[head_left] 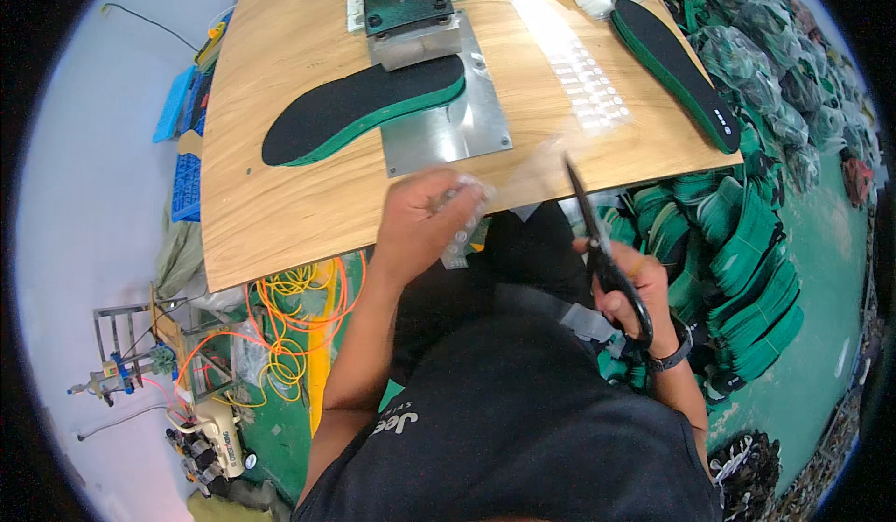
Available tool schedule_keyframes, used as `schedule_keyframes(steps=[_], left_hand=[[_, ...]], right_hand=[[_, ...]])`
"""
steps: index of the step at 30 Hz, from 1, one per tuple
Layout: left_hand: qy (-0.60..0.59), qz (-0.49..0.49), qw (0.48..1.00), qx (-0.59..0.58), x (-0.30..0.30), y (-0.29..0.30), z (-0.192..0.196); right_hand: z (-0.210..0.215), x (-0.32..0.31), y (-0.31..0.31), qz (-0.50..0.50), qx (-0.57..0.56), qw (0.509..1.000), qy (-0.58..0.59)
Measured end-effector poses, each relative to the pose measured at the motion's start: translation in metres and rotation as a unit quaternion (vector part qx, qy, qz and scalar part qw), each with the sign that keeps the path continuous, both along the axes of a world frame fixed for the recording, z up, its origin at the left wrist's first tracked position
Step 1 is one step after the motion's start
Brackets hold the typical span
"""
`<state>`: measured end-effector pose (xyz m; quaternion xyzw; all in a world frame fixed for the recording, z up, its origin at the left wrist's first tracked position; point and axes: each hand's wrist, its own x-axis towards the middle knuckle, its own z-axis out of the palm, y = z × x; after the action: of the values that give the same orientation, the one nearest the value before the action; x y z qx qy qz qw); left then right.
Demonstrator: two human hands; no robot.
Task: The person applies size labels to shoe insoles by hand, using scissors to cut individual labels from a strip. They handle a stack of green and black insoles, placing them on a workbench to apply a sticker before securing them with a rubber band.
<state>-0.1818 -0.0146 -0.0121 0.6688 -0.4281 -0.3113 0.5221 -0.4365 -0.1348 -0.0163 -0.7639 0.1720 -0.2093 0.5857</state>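
Your left hand (425, 209) pinches a clear plastic strip (455, 253) by the near edge of the desk (289, 214). Your right hand (653, 284) grips black scissors (584, 200), and their tip pokes over that same edge. One black and green insole (364, 106) lies partly on a shiny metal plate (434, 139). Another insole (667, 69) lies along the desk's right edge.

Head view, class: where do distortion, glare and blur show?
Head view: the pale wall ends at a curved black fisheye rim; head view: the long translucent plastic sheet on the tan wooden tabletop looks washed out toward its far end; head view: the left hand and its clear plastic strip look soft, perhaps from motion.
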Motion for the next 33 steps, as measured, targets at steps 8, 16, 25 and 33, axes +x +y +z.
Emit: schedule_keyframes(steps=[8, 16, 25, 33], left_hand=[[-0.281, -0.311, 0.902, -0.107, -0.047, -0.034, -0.014], [0.026, -0.102, 0.967, -0.230, -0.036, -0.005, -0.011], [0.108, 0.058, 0.967, -0.223, 0.000, 0.022, -0.002], [-0.266, 0.175, 0.937, -0.143, 0.104, 0.015, 0.038]], right_hand=[[0.034, 0.043, -0.090, -0.192, -0.291, 0.928, 0.129], [0.034, 0.073, -0.123, -0.194, -0.584, 0.788, 0.031], [0.020, 0.126, 0.018, 0.084, -0.029, 0.996, 0.018], [0.019, 0.178, 0.004, -0.005, 0.104, 0.994, 0.035]])
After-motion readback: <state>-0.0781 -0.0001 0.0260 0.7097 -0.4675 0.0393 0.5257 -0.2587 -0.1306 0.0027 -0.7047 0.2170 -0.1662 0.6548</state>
